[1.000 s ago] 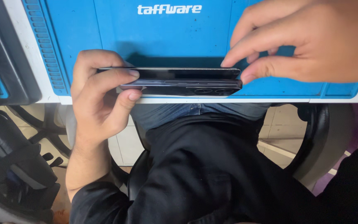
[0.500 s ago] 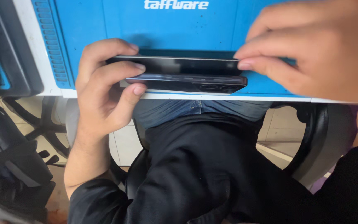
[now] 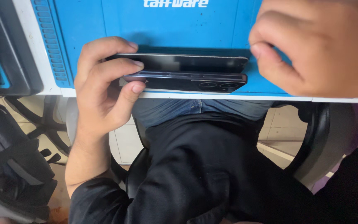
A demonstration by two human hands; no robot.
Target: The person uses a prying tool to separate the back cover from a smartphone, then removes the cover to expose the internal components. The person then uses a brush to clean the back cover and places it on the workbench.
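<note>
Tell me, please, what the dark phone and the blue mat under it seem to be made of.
Phone: glossy dark shell, probably glass or polished plastic, since its edges catch light; a thin metallic-looking band runs along its side. Blue mat: matte, likely silicone or rubber, with moulded ridges along its left edge. The left hand grips the phone.

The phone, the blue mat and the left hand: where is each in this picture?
phone [image 3: 187, 81], head view, on its dark side edge near the middle.
blue mat [image 3: 162, 29], head view, on bare blue surface above the phone.
left hand [image 3: 100, 89], head view, on the back of the hand.
</note>
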